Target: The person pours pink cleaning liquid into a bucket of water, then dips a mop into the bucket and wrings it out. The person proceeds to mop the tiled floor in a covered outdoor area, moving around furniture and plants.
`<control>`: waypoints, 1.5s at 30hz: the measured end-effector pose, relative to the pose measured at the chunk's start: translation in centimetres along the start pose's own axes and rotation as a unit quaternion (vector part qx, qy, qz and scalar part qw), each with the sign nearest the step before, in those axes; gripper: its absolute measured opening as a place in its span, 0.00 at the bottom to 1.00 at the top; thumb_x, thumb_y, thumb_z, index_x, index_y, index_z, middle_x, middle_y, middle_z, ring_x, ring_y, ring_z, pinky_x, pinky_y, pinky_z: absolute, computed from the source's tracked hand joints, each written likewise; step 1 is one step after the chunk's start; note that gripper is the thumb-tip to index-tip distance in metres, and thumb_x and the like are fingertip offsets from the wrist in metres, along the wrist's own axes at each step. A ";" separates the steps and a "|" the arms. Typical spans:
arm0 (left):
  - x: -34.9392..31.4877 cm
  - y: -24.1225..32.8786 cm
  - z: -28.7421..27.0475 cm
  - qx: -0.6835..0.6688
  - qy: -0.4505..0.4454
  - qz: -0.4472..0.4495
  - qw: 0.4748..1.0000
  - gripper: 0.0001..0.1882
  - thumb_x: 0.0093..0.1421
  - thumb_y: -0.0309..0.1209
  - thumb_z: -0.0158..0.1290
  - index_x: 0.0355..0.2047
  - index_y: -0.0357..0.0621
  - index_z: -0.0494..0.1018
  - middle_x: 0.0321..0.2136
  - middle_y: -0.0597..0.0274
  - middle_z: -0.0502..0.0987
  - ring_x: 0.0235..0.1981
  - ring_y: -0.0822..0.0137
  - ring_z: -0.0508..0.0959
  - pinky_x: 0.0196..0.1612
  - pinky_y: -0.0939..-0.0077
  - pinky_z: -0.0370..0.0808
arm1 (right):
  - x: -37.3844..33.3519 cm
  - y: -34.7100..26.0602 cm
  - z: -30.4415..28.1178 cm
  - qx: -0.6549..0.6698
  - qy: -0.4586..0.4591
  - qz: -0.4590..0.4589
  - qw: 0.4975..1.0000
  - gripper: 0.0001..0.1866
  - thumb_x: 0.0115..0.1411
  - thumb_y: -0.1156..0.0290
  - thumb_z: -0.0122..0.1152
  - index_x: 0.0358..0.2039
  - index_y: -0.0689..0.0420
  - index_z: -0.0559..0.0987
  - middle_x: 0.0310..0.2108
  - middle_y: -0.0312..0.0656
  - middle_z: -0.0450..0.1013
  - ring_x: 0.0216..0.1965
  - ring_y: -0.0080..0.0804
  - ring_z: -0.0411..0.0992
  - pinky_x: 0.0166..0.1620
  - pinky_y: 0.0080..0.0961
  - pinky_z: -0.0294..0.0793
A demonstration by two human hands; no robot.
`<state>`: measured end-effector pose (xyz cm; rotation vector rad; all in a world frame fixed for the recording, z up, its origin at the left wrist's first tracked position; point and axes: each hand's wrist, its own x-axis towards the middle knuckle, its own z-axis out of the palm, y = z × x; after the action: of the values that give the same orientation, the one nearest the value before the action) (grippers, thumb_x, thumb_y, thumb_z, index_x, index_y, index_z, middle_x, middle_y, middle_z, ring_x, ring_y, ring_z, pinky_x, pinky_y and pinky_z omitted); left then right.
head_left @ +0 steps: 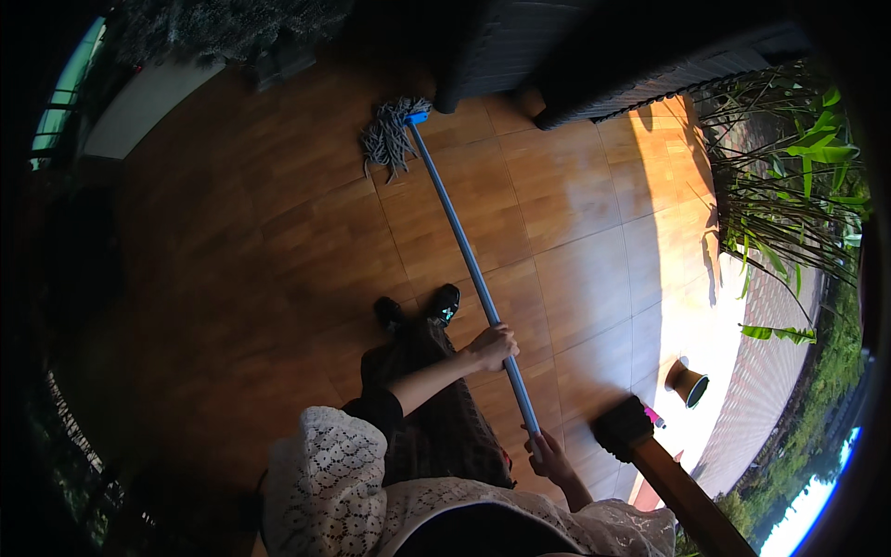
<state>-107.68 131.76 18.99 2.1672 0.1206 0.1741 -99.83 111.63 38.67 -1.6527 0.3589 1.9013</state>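
Note:
A string mop point(457, 218) slants across the floor from my body to the far side. Its grey strands point(388, 139) lie spread on the tiles by dark furniture, joined to the pole by a blue socket. My left hand point(494, 347) is wrapped round the pole's lower-middle stretch, in front of my legs. Close to the pole's near end, my right hand point(551, 455) grips it, with the fingers partly hidden.
Dark woven furniture point(520, 56) stands at the far side. Green plants point(807, 167) line the right edge. A wooden post point(682, 487) rises at near right, with a pot point(688, 382) beyond it. Brown tiles point(306, 251) cover the floor, sunlit at right.

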 end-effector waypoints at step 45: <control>-30.2 -17.4 -14.9 0.357 -0.038 -0.357 0.862 0.06 0.47 0.30 0.48 0.22 0.53 0.76 0.37 0.67 0.67 0.47 0.69 0.62 0.58 0.50 0.38 | 24.6 10.3 31.6 -0.413 0.033 -0.276 0.867 0.14 0.59 0.60 0.37 0.35 0.58 0.60 0.21 0.48 0.62 0.17 0.40 0.64 0.19 0.32 0.66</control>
<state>-140.35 149.06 10.63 2.6745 1.0704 -0.4574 -132.80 127.27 19.23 -2.0239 -0.9541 1.6101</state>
